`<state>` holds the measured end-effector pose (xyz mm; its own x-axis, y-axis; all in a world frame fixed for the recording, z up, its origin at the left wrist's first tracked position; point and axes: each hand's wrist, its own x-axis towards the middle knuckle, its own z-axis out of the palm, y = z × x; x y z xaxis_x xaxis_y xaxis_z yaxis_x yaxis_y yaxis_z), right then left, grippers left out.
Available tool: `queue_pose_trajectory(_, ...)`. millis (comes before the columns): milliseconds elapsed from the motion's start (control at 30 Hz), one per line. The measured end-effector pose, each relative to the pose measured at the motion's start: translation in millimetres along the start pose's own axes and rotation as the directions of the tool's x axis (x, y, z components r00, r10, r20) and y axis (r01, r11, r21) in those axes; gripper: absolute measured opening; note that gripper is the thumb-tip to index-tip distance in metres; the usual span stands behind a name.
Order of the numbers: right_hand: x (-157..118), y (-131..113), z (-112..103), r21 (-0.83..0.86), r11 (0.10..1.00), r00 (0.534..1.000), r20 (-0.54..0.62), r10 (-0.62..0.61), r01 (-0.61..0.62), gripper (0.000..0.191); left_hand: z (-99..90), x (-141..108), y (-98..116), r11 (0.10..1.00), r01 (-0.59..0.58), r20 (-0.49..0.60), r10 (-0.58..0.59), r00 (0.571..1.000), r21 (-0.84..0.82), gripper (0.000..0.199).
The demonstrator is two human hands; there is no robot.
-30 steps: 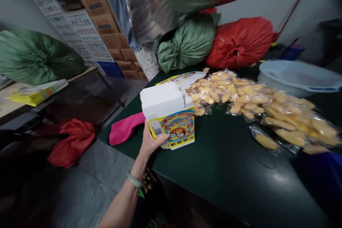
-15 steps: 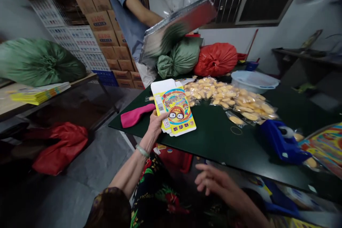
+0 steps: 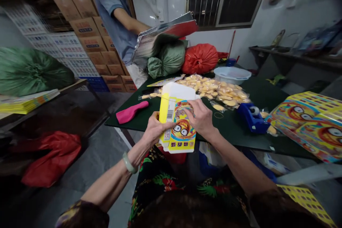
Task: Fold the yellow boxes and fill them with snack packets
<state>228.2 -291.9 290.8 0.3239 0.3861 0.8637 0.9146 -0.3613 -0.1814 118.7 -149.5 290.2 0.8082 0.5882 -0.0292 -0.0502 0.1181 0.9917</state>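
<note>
We hold a box in both hands, just past the edge of the green table. Its long side runs from our lap up and away from us, with a small tilt. The white flaps at the top point toward the bags of yellow food. The printed face with the big eyes looks up at us.

Our left hand wraps around the box's left side, with the thumb pressed on the front. Our right hand is high on the front, its fingers bent and pinching the card. We cannot tell how tight that pinch is.

The card looks thin, so it could bend or crease if we press too hard. The low end hangs past the table edge, so if a hand slips, the box could fall to our lap. The tape holder sits near our right arm and could get bumped.
</note>
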Motion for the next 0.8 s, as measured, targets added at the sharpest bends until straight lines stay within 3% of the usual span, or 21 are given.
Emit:
queue_pose_trajectory(200,-32,1,-7,-0.188,0.967,0.965,0.228,-0.128,0.172,0.02,-4.1,-29,-18,0.957,0.264,0.094,-0.275,0.957,0.118,0.07)
queue_pose_trajectory(267,-44,-1,-8,-0.174,0.975,0.959,0.269,-0.09,0.14,0.019,-7.3,-33,-28,0.938,0.322,0.12,-0.338,0.934,0.131,0.068)
queue_pose_trajectory(300,-48,-3,-8,-0.108,0.991,0.962,0.268,-0.043,0.075,0.018,-9.5,-34,-32,0.93,0.335,0.134,-0.354,0.926,0.15,0.067)
queue_pose_trajectory(367,-53,-8,-10,0.155,0.972,0.953,0.275,0.127,-0.174,0.017,-15.3,-33,-36,0.921,0.31,0.147,-0.349,0.925,0.236,0.065)
queue_pose_trajectory(400,-54,-9,-13,0.316,0.887,0.921,0.307,0.241,-0.337,0.018,-19.0,-32,-36,0.911,0.268,0.147,-0.325,0.934,0.313,0.064)
queue_pose_trajectory(467,-55,-10,-25,0.538,0.573,0.785,0.455,0.421,-0.619,0.018,-27.2,-28,-32,0.846,0.113,0.158,-0.225,0.961,0.521,0.062)
queue_pose_trajectory(500,-55,-8,-34,0.554,0.43,0.701,0.555,0.448,-0.713,0.02,-31.5,-27,-29,0.766,-0.007,0.188,-0.15,0.971,0.643,0.061)
queue_pose_trajectory(533,-54,-4,-45,0.517,0.352,0.626,0.645,0.439,-0.78,0.024,-35.5,-26,-25,0.649,-0.135,0.239,-0.075,0.968,0.749,0.061)
queue_pose_trajectory(567,-53,2,-58,0.45,0.34,0.561,0.718,0.412,-0.826,0.029,-39.2,-25,-21,0.521,-0.244,0.294,-0.015,0.956,0.818,0.061)
queue_pose_trajectory(633,-48,18,-87,0.307,0.401,0.459,0.809,0.368,-0.863,0.033,-46.1,-25,-15,0.244,-0.42,0.423,0.042,0.905,0.874,0.06)
queue_pose_trajectory(700,-41,39,-115,0.303,0.369,0.444,0.803,0.398,-0.879,0.032,-53.5,-27,-14,-0.007,-0.552,0.552,0.001,0.834,0.834,0.052)
queue_pose_trajectory(800,-41,62,-135,0.45,0.247,0.509,0.682,0.525,-0.858,0.031,-69.6,-32,-20,-0.21,-0.696,0.687,-0.125,0.716,0.687,0.043)
